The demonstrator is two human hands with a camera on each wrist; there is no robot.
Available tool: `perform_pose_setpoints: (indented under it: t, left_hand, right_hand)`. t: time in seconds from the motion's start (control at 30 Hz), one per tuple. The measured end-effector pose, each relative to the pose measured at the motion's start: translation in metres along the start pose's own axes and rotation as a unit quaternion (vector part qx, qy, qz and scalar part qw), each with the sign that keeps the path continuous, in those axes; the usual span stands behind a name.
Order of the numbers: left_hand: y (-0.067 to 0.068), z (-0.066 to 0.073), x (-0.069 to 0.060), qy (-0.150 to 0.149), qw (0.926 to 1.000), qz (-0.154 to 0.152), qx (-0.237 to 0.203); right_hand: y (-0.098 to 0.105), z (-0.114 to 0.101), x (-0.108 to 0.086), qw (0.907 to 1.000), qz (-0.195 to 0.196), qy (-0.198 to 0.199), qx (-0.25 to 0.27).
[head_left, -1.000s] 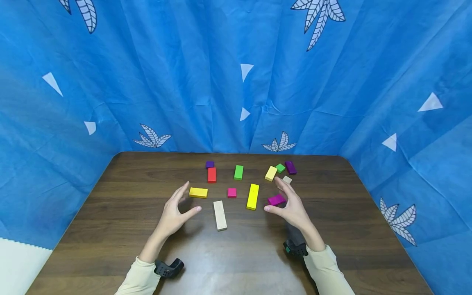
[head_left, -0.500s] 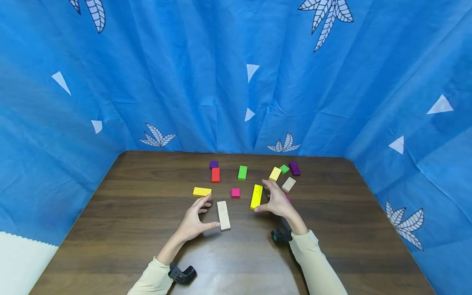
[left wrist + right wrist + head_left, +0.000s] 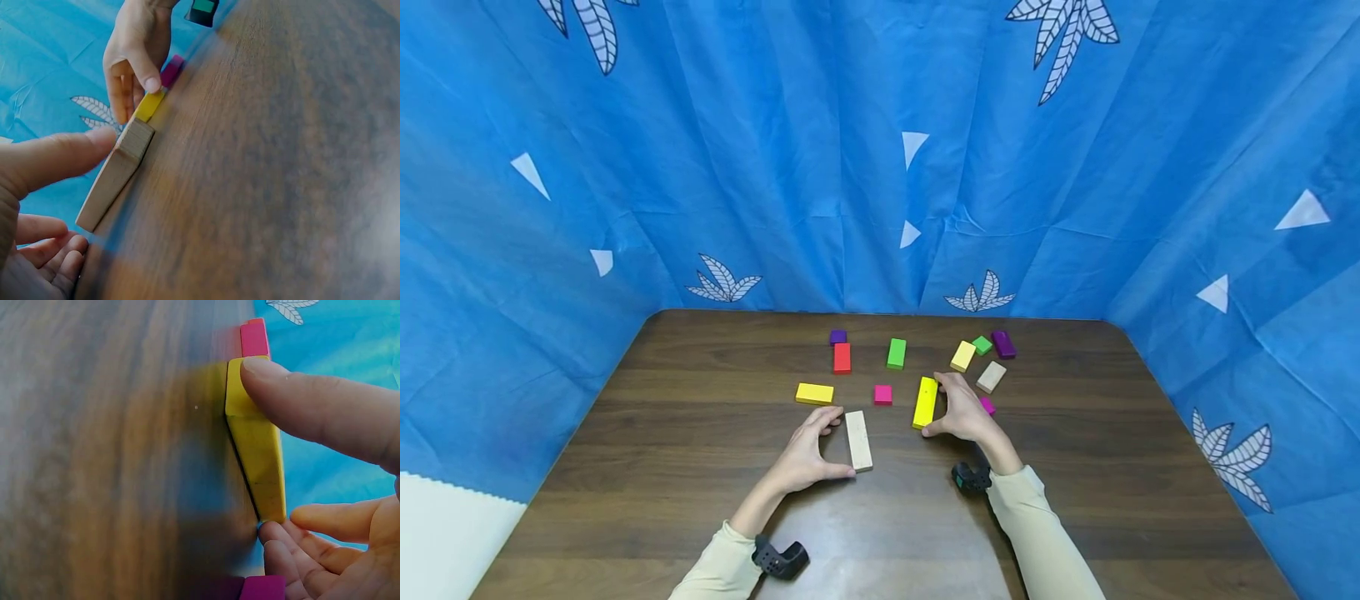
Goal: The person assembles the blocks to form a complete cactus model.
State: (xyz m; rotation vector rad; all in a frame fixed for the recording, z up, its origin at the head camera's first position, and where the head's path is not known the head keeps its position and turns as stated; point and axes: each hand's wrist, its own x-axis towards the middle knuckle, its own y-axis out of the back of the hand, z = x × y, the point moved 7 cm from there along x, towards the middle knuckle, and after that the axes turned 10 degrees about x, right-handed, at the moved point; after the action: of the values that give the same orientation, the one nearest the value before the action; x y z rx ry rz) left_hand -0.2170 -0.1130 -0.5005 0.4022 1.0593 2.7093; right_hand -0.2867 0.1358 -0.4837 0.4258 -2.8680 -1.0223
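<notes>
In the head view my left hand (image 3: 805, 457) is beside the long pale wooden block (image 3: 859, 441), thumb at its near end and fingers by its far left corner. The left wrist view shows the thumb at the edge of the pale block (image 3: 111, 181), with the other fingers apart from it. My right hand (image 3: 964, 415) holds the long yellow block (image 3: 925, 403) by its ends. In the right wrist view the thumb lies on the near end of the yellow block (image 3: 259, 450), fingertips at the far end. A magenta block (image 3: 987, 406) is partly hidden behind this hand.
A short yellow block (image 3: 815, 393) and a pink one (image 3: 883, 395) lie nearby. Farther back are red (image 3: 842, 358), purple (image 3: 838, 337) and green (image 3: 897, 353) blocks. Back right are pale yellow (image 3: 962, 356), green (image 3: 982, 345), dark purple (image 3: 1003, 344) and pale (image 3: 991, 377) blocks.
Both hands have moved: the left rightward and nearer the pale block, the right leftward from the magenta block onto the long yellow one. The blocks' shift in view matches the camera's.
</notes>
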Motion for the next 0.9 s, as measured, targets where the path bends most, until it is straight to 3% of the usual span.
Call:
perform_pose_setpoints:
  t: [0.23, 0.6, 0.77, 0.9]
  left_hand:
    - [-0.001, 0.003, 0.0, -0.019, 0.9996, 0.014, 0.012]
    - [-0.006, 0.007, 0.0, -0.012, 0.9989, 0.011, 0.044]
    - [-0.007, 0.008, -0.003, -0.013, 0.9983, 0.026, 0.05]
    - [-0.009, 0.017, -0.008, -0.029, 0.998, 0.025, 0.05]
  right_hand:
    - [-0.001, 0.001, 0.001, 0.9999, 0.005, 0.007, -0.009]
    - [0.002, 0.002, -0.004, 0.9997, 0.015, 0.01, -0.016]
    - [0.006, 0.0, -0.008, 0.9996, 0.026, 0.011, -0.005]
    - [0.009, -0.007, -0.014, 0.9995, 0.026, 0.019, 0.001]
